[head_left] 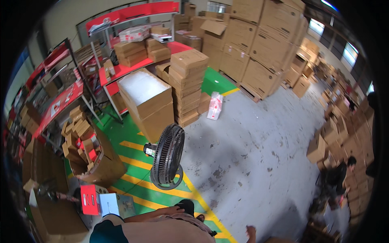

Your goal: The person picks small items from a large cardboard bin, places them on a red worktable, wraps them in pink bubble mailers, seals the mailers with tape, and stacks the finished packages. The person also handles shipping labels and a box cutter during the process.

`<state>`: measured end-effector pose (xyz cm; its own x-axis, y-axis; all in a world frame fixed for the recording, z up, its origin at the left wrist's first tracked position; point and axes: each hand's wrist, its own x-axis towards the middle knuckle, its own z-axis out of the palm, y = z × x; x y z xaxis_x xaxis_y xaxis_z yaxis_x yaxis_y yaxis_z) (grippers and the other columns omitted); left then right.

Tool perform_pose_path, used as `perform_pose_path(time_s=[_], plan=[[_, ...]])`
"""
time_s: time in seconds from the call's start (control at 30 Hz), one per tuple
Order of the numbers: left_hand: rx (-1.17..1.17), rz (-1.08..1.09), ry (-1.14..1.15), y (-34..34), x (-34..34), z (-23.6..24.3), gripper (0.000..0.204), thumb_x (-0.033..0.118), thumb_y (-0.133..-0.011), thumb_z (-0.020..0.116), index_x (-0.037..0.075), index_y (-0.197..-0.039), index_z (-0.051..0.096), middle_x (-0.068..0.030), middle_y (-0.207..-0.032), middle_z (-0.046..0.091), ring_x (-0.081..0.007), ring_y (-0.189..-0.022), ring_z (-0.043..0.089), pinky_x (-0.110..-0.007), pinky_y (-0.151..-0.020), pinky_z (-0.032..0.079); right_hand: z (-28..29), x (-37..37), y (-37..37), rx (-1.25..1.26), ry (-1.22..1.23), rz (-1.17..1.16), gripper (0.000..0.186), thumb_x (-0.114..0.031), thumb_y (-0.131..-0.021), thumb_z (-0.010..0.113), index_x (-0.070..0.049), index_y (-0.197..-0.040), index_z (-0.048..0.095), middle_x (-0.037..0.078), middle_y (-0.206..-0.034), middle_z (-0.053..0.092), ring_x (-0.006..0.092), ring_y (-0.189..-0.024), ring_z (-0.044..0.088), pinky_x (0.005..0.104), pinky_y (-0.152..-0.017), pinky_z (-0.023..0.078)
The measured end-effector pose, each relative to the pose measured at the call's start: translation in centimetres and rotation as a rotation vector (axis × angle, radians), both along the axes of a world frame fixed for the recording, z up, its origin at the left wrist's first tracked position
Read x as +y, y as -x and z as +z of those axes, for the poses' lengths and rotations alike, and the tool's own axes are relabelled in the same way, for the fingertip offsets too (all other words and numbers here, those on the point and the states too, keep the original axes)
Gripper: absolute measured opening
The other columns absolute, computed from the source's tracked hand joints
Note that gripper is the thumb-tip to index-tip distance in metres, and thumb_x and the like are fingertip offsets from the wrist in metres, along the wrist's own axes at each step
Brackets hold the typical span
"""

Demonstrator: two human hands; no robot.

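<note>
My left arm reaches in from the lower left. My left hand [174, 210] rests by my dark-clad leg [186, 206], fingers loosely extended, with nothing visible in it. Farther right at the lower edge, my right hand [251, 232] hangs over the grey floor, apparently empty, its fingers small and slightly bent. A black round fan [168, 158] stands in front of me, just beyond my left hand. Left of my arm are a red box [89, 200] and a light blue box [109, 203]. Neither hand touches them.
An open carton [97, 158] of small boxes stands left. Ahead are a tall carton [150, 109] with white filling, stacked cartons [188, 81] and red-topped workbenches [121, 72]. Large cartons [263, 52] tower behind. A person [338, 176] is at right among box piles [328, 133].
</note>
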<state>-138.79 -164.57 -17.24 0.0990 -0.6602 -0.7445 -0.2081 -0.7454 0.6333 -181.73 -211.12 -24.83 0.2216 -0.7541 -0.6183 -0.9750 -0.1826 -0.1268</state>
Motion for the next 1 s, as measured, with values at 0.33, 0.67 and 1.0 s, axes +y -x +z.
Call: perform_pose_path(time_s=[0.33, 0.67, 1.0], plan=[[-0.194, 0.102, 0.141, -15.6, -23.6, -1.2, 0.095, 0.076, -0.088, 0.048, -0.005, -0.138, 0.051, -0.0263, -0.138, 0.055, -0.0382, -0.13, 0.052, -0.044, -0.108, 0.042, 10.0, -27.6, -41.9, -0.919, 0.258, 0.423, 0.032, -0.025, -0.103, 0.049, 0.0, -0.11, 0.068, 0.014, -0.095, 0.072, 0.0197, -0.085, 0.065, 0.0345, -0.08, 0.052], [-0.436, 0.204, 0.417, -41.1, -39.0, 7.3, 0.065, 0.055, -0.097, 0.052, 0.004, -0.137, 0.055, -0.0212, -0.137, 0.057, -0.037, -0.128, 0.053, -0.043, -0.107, 0.042, 6.4, -21.6, -48.8, -0.266, -0.63, -0.067, 0.032, -0.039, -0.102, 0.048, -0.009, -0.103, 0.061, 0.01, -0.09, 0.058, 0.0215, -0.078, 0.056, 0.0366, -0.069, 0.043], [-0.334, 0.69, 0.102, -63.7, -40.6, 3.8, 0.05, 0.044, -0.099, 0.055, 0.004, -0.127, 0.061, -0.0174, -0.125, 0.066, -0.0309, -0.119, 0.061, -0.039, -0.101, 0.047, -0.1, -49.3, -73.7, -0.33, -0.769, -0.394, 0.048, -0.049, -0.104, 0.04, -0.019, -0.071, 0.056, -0.002, -0.054, 0.04, 0.0154, -0.044, 0.038, 0.0341, -0.04, 0.028]])
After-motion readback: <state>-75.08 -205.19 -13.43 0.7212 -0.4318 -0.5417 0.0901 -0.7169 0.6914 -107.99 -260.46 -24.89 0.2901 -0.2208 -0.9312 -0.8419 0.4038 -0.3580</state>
